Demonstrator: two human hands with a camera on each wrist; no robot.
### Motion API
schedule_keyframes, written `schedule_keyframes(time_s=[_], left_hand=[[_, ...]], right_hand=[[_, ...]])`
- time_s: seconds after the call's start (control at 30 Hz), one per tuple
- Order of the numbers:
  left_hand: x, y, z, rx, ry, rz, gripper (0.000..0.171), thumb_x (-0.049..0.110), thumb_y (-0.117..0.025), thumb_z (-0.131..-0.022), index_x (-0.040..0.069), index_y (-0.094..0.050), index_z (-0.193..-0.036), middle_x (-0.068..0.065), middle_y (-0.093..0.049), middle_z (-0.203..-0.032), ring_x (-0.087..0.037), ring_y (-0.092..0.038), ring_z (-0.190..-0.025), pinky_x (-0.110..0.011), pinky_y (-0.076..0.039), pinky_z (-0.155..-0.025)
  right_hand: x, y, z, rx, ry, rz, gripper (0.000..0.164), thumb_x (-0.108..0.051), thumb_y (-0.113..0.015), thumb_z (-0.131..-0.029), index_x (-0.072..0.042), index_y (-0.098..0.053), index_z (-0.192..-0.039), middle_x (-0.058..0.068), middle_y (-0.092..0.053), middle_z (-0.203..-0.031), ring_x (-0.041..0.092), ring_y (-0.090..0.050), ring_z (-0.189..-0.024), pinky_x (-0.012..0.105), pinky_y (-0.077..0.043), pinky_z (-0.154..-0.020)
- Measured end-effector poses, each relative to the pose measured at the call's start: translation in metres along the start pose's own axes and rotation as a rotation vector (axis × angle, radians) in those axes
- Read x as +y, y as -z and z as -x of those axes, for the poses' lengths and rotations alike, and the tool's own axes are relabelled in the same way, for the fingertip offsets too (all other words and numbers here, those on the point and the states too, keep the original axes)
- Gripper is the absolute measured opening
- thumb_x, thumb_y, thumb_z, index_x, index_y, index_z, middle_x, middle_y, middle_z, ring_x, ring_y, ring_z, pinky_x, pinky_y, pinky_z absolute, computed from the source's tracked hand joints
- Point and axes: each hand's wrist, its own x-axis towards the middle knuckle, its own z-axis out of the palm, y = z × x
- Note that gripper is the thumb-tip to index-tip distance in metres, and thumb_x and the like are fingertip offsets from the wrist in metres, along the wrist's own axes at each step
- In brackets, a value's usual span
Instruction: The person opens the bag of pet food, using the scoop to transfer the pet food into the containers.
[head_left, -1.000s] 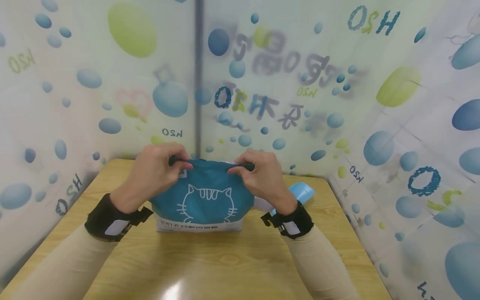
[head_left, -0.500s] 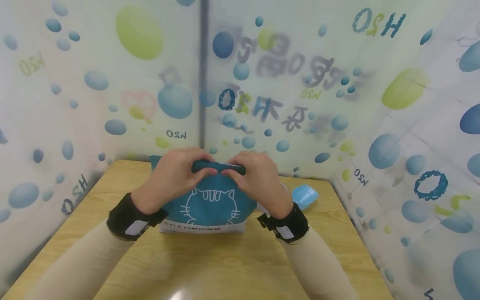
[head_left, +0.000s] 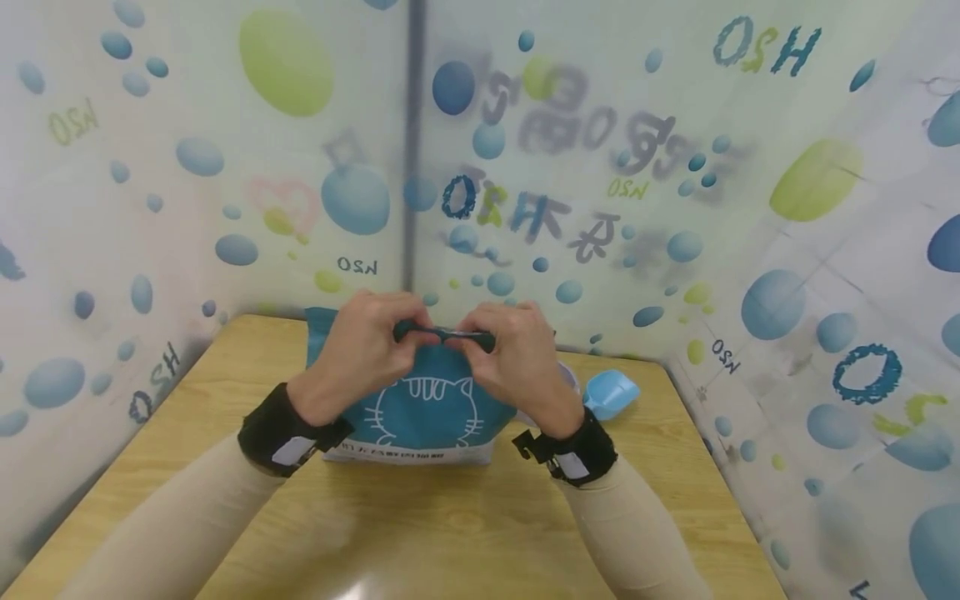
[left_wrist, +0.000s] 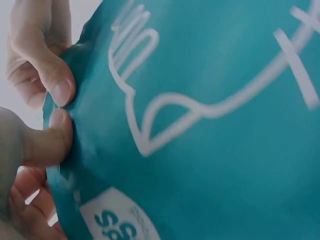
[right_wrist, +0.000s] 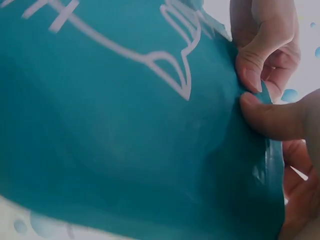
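Observation:
A teal bag with a white cat outline stands upright on the table, its lower band white with dark print. My left hand pinches the bag's top edge near the middle, thumb in front and fingers behind. Close beside it, my right hand pinches the same edge, the two thumbs almost meeting. In the left wrist view, the left thumb presses on the teal film at the rim. The right wrist view shows the right thumb doing likewise on its side. The fingers behind the bag are partly hidden.
A light blue scoop lies on the wooden table right of the bag. Between them, a pale rounded object is mostly hidden behind my right hand. Bubble-printed sheets hang around the table's back and sides.
My hands have slid inward along the bag's top edge, from well apart to nearly touching at the middle. The bag's upper left corner has come into view, and the scoop shows more fully.

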Motion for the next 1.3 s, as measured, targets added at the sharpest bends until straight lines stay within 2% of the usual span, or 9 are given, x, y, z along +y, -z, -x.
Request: schedule_keyframes(time_s=[0.17,0.23,0.33,0.47,0.6,0.7,0.9,1.13,1.3], left_hand=[[0.003,0.0,0.003,-0.015,-0.07,-0.113,0.011,0.009,-0.096,-0.097,0.013,-0.086,-0.101,-0.002,-0.081,-0.089,-0.017,-0.073,-0.072,-0.034,-0.059,-0.067],[0.004,-0.001,0.004,-0.006,-0.103,-0.136,0.011,0.007,-0.094,-0.097,0.012,-0.087,-0.103,-0.003,-0.081,-0.091,-0.02,-0.076,-0.075,-0.037,-0.062,-0.07],[0.008,-0.004,0.003,0.02,-0.123,-0.133,0.015,-0.002,-0.09,-0.095,0.011,-0.086,-0.098,-0.004,-0.079,-0.089,-0.023,-0.075,-0.075,-0.04,-0.063,-0.07],[0.01,-0.005,0.003,0.037,-0.103,-0.13,0.02,-0.009,-0.086,-0.092,0.012,-0.083,-0.092,-0.003,-0.078,-0.086,-0.024,-0.072,-0.073,-0.041,-0.062,-0.07],[0.008,0.0,0.004,0.008,-0.064,-0.164,0.012,0.003,-0.091,-0.097,0.014,-0.086,-0.098,-0.001,-0.079,-0.089,-0.022,-0.074,-0.076,-0.04,-0.063,-0.07],[0.005,0.005,0.007,0.003,-0.037,-0.19,0.011,0.011,-0.097,-0.097,0.015,-0.088,-0.102,0.0,-0.08,-0.09,-0.02,-0.075,-0.076,-0.038,-0.06,-0.067],[0.002,0.006,0.009,0.041,-0.046,-0.16,0.012,0.003,-0.095,-0.094,0.011,-0.086,-0.095,-0.004,-0.084,-0.091,-0.021,-0.074,-0.074,-0.038,-0.059,-0.066],[-0.005,0.016,0.011,-0.001,-0.017,-0.197,0.011,0.014,-0.098,-0.096,0.015,-0.091,-0.104,-0.002,-0.087,-0.094,-0.02,-0.079,-0.077,-0.04,-0.062,-0.068],[-0.007,0.023,0.013,0.014,0.0,-0.19,0.01,0.008,-0.098,-0.094,0.014,-0.09,-0.096,-0.004,-0.088,-0.089,-0.017,-0.076,-0.07,-0.037,-0.058,-0.062]], right_hand=[[-0.007,0.004,0.001,-0.039,0.034,0.153,0.014,-0.023,-0.096,-0.099,-0.017,-0.092,-0.11,-0.001,-0.09,-0.101,0.019,-0.083,-0.094,0.05,-0.055,-0.095],[-0.01,0.005,0.001,-0.045,0.05,0.179,0.013,-0.021,-0.095,-0.099,-0.017,-0.091,-0.111,-0.001,-0.089,-0.103,0.02,-0.083,-0.097,0.051,-0.055,-0.097],[-0.012,0.005,0.0,-0.037,0.059,0.167,0.007,-0.015,-0.094,-0.097,-0.015,-0.09,-0.103,0.0,-0.088,-0.099,0.02,-0.082,-0.094,0.051,-0.054,-0.098],[-0.011,0.004,-0.001,-0.028,0.067,0.135,0.004,-0.011,-0.09,-0.096,-0.013,-0.089,-0.098,0.001,-0.087,-0.094,0.021,-0.081,-0.09,0.051,-0.054,-0.098],[-0.007,0.003,-0.001,-0.04,0.057,0.114,0.002,-0.013,-0.09,-0.099,-0.012,-0.089,-0.101,0.002,-0.087,-0.096,0.022,-0.081,-0.091,0.051,-0.056,-0.097],[-0.005,0.003,0.0,-0.04,0.043,0.101,0.005,-0.017,-0.092,-0.1,-0.013,-0.09,-0.1,0.002,-0.087,-0.095,0.023,-0.08,-0.087,0.05,-0.057,-0.092],[-0.006,0.004,0.0,-0.032,0.036,0.085,0.007,-0.019,-0.095,-0.099,-0.014,-0.09,-0.098,0.001,-0.087,-0.093,0.023,-0.079,-0.083,0.047,-0.055,-0.085],[-0.006,0.002,0.0,-0.034,0.017,0.071,0.009,-0.022,-0.095,-0.1,-0.014,-0.092,-0.1,0.0,-0.088,-0.093,0.02,-0.081,-0.084,0.042,-0.051,-0.081],[-0.006,0.003,0.001,-0.037,-0.002,0.061,0.009,-0.024,-0.096,-0.099,-0.016,-0.092,-0.101,-0.001,-0.088,-0.094,0.019,-0.081,-0.085,0.043,-0.052,-0.082]])
